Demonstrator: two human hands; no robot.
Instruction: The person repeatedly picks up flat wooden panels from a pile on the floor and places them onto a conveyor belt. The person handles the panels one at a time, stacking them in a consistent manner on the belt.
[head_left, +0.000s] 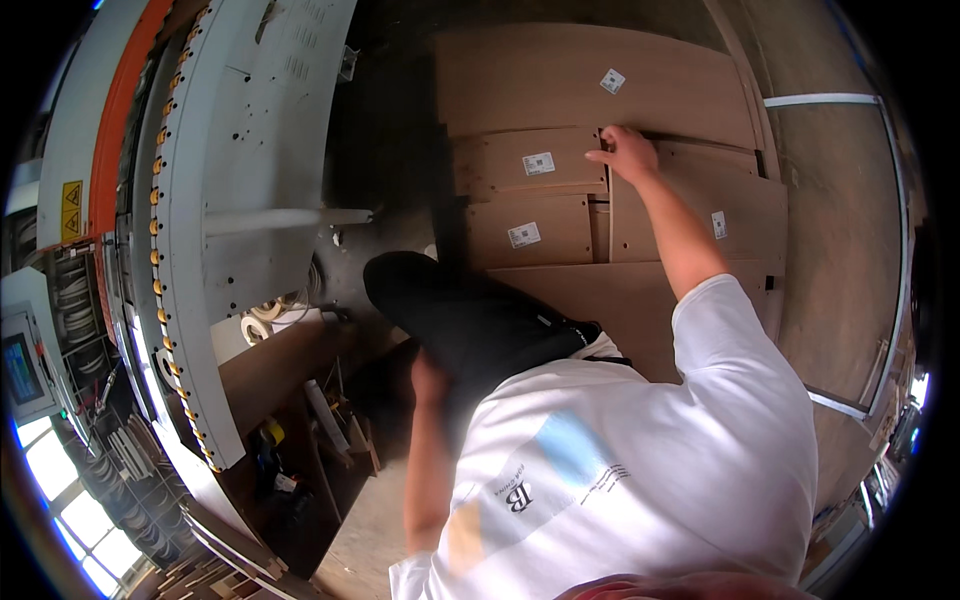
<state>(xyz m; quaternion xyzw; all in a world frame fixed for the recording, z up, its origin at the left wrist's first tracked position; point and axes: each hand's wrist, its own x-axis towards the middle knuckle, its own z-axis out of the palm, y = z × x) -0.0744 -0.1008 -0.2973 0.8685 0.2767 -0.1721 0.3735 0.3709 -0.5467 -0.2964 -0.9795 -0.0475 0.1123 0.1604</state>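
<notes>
Toward the right side of a stack of flat brown boards [560, 290], the right hand [630, 152] is bending its fingers over the corner of a smooth rectangular panel [725, 205], beside a smaller labelled panel [530, 175]; whether they are gripping, I cannot tell. The left hand [430, 378] is hanging by black cloth trousers [460, 320], its fingers too blurred to read.

We see flat rectangular brown panels [530, 80] bearing small white paper labels [612, 81] marked in black. Our short-sleeved white T-shirt [710, 480] carries pale-blue and faded-orange printed patches, while our long fabric trousers [460, 315] are black. We note round yellow rollers [155, 228] on the pale grey metal machine [270, 110] and a long, plain orange band [122, 100].
</notes>
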